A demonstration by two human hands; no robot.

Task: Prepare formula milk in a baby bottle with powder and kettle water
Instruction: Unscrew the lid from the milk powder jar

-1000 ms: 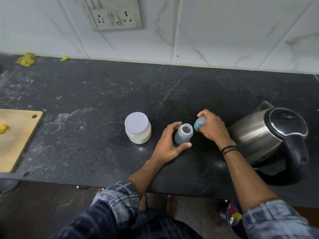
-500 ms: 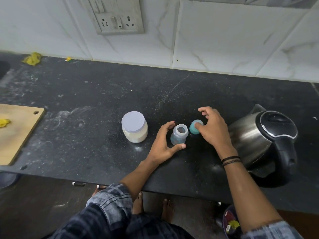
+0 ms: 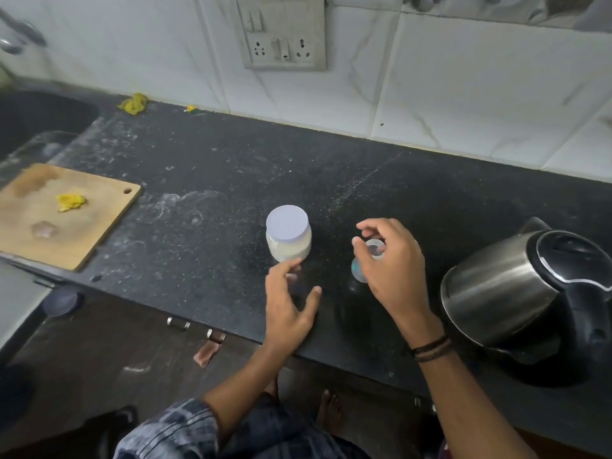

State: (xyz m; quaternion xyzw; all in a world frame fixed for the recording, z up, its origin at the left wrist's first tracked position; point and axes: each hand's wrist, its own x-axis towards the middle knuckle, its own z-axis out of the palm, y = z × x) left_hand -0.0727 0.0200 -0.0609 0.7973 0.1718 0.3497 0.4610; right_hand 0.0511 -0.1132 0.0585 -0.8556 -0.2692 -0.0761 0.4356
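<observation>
The small clear baby bottle (image 3: 359,273) stands uncapped on the black counter (image 3: 205,180), its open mouth showing between the fingers of my right hand (image 3: 394,263). That hand reaches over the bottle and holds it round the neck. My left hand (image 3: 291,303) hovers just left of it with fingers spread, holding nothing, its fingertips close to the powder jar (image 3: 288,238). The jar has a pale lid and white powder inside. The steel kettle (image 3: 506,293) with a black lid sits at the right. The bottle's teal cap is out of sight.
A wooden cutting board (image 3: 79,226) with a yellow scrap lies at the left, beside a dark sink (image 3: 36,120). A wall socket (image 3: 281,41) is above the counter. The counter's front edge runs just below my hands.
My left hand has let go of the bottle and pulled back toward the jar. My right hand has moved from the teal cap onto the bottle's neck. The camera has shifted.
</observation>
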